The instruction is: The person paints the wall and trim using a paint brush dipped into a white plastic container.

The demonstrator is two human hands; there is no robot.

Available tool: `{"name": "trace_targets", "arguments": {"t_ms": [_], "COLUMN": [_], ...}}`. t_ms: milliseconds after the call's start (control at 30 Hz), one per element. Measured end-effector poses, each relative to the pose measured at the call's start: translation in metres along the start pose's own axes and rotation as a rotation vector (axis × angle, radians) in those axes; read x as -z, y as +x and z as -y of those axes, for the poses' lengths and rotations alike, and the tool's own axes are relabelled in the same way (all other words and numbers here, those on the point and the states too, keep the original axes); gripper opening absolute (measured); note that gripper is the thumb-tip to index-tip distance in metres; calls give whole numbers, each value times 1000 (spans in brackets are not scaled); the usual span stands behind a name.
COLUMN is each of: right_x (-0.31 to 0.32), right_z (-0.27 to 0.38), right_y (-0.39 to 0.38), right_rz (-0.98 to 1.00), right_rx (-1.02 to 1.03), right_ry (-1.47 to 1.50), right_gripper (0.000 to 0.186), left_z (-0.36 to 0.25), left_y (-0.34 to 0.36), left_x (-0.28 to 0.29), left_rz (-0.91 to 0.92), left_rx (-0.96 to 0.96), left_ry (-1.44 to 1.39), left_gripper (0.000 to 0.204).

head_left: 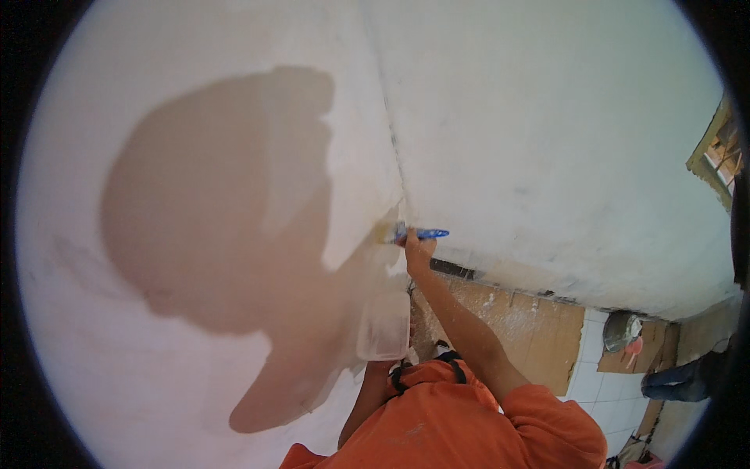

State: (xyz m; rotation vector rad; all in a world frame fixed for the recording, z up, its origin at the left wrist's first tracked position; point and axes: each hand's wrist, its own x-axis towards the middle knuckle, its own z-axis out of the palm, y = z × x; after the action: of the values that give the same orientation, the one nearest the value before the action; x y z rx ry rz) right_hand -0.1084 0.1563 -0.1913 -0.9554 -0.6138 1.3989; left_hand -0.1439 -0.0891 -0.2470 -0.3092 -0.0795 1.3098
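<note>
Nearest is the orange shirt (437, 426) of the person, and just ahead of it is the left hand (380, 366), at the lower end of a translucent plastic container (384, 328). This hand seems to carry the container, but its fingers are mostly hidden, so I cannot tell how they close. Further forward, the right hand (420, 250) has its fingers clamped on a blue-handled brush (432, 234), whose pale bristles appear to touch the left wall (156, 375), just beside the corner. I judge that the step in hand is brushing this wall; the next move calls for light, even pressure along the corner, with the container kept level. Beyond, brown cardboard (539, 336) covers part of the tiled floor (601, 387). Farther, to the right, are a metal bucket (619, 331) and the dark-trousered leg (676, 381) of another person.
</note>
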Motion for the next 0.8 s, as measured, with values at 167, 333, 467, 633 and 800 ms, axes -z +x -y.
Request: {"name": "trace_targets", "arguments": {"t_ms": [167, 333, 467, 633, 800], "right_x": [-21, -92, -117, -53, 0], "right_z": [18, 154, 210, 80, -15], "right_y": [4, 4, -16, 1, 24], "right_rz": [-22, 262, 287, 135, -140], "right_rx": [17, 272, 108, 107, -180], "right_ry": [-41, 204, 400, 310, 21], "right_gripper": [11, 11, 8, 9, 11], "left_z": [8, 17, 24, 31, 10], "left_y": [4, -1, -4, 3, 0], "left_x": [2, 4, 4, -9, 8], "left_rz": [15, -13, -52, -44, -73], "left_rx": [-60, -120, -204, -247, -167], "left_ry": [165, 153, 174, 142, 500], "left_gripper": [69, 70, 72, 73, 59]}}
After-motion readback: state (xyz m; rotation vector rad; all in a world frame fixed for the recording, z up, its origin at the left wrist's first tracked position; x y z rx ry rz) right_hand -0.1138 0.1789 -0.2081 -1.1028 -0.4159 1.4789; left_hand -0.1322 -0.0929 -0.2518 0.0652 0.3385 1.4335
